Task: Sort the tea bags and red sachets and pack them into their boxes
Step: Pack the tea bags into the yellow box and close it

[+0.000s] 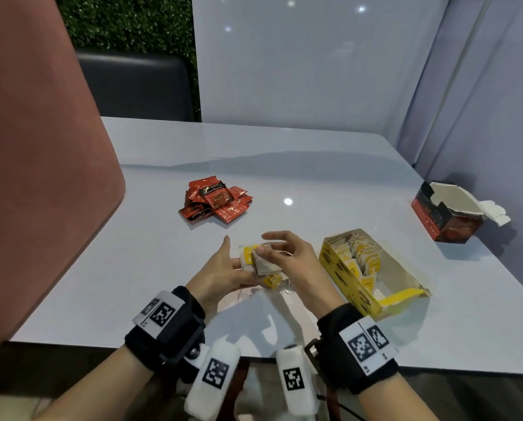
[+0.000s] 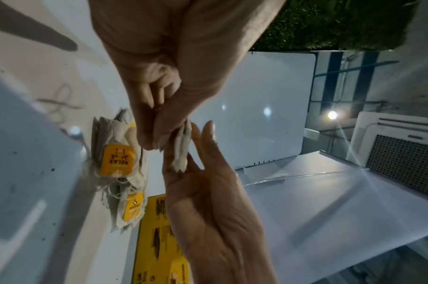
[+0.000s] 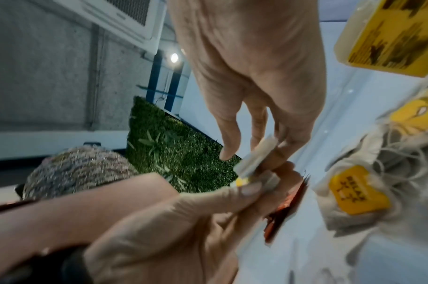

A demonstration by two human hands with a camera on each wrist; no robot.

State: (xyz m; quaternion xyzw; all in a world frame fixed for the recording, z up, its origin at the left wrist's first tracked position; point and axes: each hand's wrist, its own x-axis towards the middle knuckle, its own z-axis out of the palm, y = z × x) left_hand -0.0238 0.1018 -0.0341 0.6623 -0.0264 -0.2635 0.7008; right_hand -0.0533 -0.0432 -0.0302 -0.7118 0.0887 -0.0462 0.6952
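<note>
Currently, tea bags [image 1: 261, 262] — a small stack just left of the yellow box [image 1: 339, 265] — are being pinched by thumb and fingers of the left hand [image 1: 220, 275], the right hand [image 1: 296, 262] nipping their edge lightly, forefinger lifted; tags and strings probably needing squaring flat before boxing.

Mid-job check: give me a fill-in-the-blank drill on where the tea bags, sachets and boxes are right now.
The left hand and right hand both pinch a small stack of ____.
More of them stand in a row inside the open ____.
The pile on the table beyond the hands is all ____.
Open, nearest the table's right edge, stands the ____.
Missing: tea bags; yellow box; red sachets; red box.
</note>
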